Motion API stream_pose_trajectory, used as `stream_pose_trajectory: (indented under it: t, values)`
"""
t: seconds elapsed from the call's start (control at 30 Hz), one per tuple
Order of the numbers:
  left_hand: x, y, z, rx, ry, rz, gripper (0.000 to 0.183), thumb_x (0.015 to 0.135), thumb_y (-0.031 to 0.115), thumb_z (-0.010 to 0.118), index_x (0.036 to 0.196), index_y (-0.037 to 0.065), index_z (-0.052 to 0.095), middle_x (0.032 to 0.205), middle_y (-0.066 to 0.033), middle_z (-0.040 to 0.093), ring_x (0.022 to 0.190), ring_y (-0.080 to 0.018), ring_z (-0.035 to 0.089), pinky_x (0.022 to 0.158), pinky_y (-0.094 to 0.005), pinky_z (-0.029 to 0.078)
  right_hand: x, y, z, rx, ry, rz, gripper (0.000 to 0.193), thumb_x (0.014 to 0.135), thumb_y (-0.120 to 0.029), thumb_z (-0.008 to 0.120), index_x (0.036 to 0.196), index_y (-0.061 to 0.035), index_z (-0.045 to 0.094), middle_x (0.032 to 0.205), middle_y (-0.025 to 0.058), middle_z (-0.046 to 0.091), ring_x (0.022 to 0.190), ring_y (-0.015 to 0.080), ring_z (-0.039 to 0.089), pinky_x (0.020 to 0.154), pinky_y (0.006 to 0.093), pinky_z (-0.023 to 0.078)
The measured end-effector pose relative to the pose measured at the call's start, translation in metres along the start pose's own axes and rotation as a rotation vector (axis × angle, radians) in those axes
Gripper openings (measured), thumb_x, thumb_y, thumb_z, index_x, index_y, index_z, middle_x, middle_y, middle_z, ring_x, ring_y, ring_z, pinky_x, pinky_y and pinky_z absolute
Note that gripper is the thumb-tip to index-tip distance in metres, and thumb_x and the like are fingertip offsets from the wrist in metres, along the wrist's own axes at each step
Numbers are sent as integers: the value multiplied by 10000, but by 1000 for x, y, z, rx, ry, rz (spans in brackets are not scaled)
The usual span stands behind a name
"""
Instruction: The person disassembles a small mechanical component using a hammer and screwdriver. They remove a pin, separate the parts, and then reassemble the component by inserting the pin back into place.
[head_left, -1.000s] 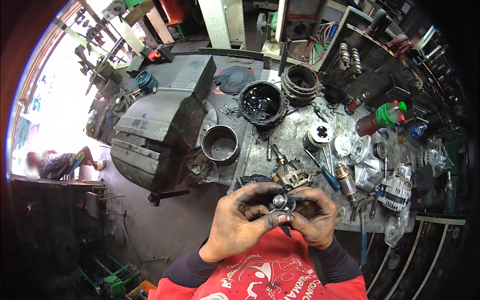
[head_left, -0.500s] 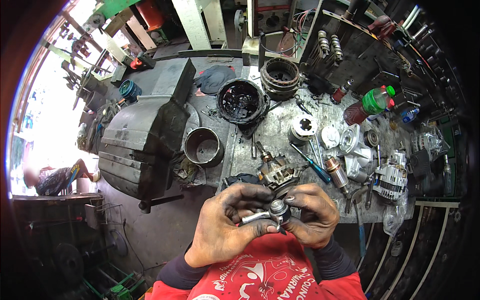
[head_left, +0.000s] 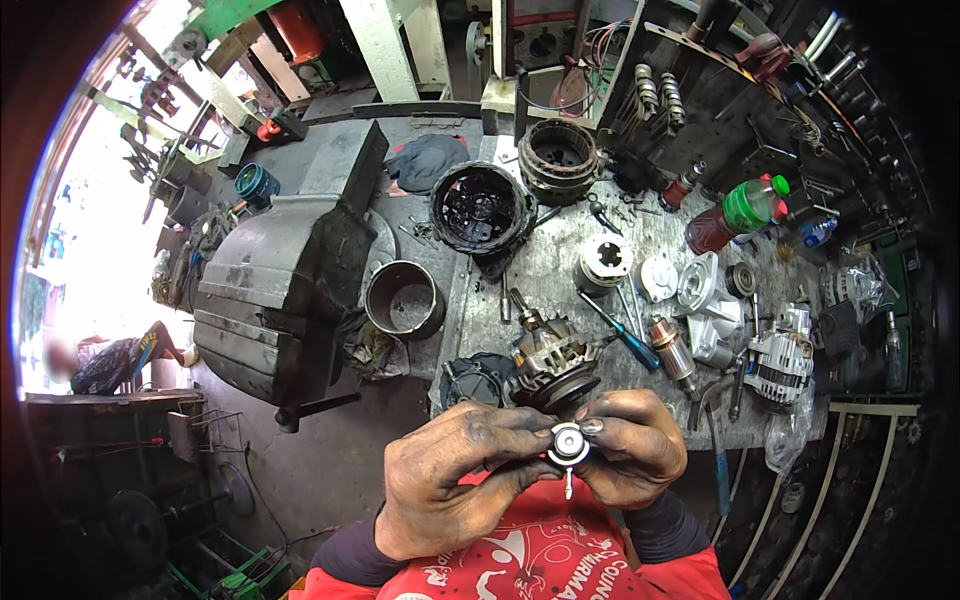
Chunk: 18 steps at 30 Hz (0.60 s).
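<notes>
Between both hands, close to my chest, is a small round metal part (head_left: 569, 442) with a ringed face and a thin stem pointing down. My left hand (head_left: 450, 475) pinches its left side with thumb and fingers. On the other side, the fingertips of my right hand (head_left: 637, 450) press against it. Dark grime covers the fingers of both hands. Just beyond them, on the bench edge, lies an alternator rotor (head_left: 545, 350) with a dark pulley at its near end. A dark cover-like part (head_left: 475, 382) lies left of the rotor.
A large bench vise (head_left: 260, 290) stands at left, beside an open metal cylinder (head_left: 405, 300). Farther back are a black greasy housing (head_left: 480, 210) and a ring-shaped stator (head_left: 560, 165). A blue-handled screwdriver (head_left: 637, 347), a copper armature (head_left: 672, 350) and an alternator (head_left: 783, 355) lie at right.
The part has turned in my fingers: its round face now shows and its stem points down instead of left. Both hands have moved slightly down and remain closed around it.
</notes>
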<state>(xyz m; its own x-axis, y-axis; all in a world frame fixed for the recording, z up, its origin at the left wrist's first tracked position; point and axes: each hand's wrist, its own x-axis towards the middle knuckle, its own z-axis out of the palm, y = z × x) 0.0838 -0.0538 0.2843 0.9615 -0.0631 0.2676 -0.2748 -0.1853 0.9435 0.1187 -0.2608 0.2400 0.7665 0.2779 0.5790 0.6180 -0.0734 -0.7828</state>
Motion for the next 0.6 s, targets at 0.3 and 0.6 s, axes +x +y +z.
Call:
stream_pose_trajectory:
  t: [0.3, 0.6]
  values:
    - [1, -12, 1, -52, -44, 89, 375, 679, -69, 891, 1007, -12, 716, 1047, -226, 767, 959, -291, 760, 806, -371, 609, -2, 3, 4, -94, 51, -137, 578, 631, 88, 879, 1153, -90, 707, 1026, 120, 664, 781, 263, 727, 637, 371, 608]
    - [-7, -23, 5, -155, -34, -7, 435, 739, 10, 914, 1106, -48, 690, 1144, -219, 727, 1040, -263, 736, 878, -373, 612, 4, -1, -1, -151, -3, -72, 503, 679, 4, 902, 1130, -17, 679, 933, 143, 701, 786, 271, 737, 627, 367, 597]
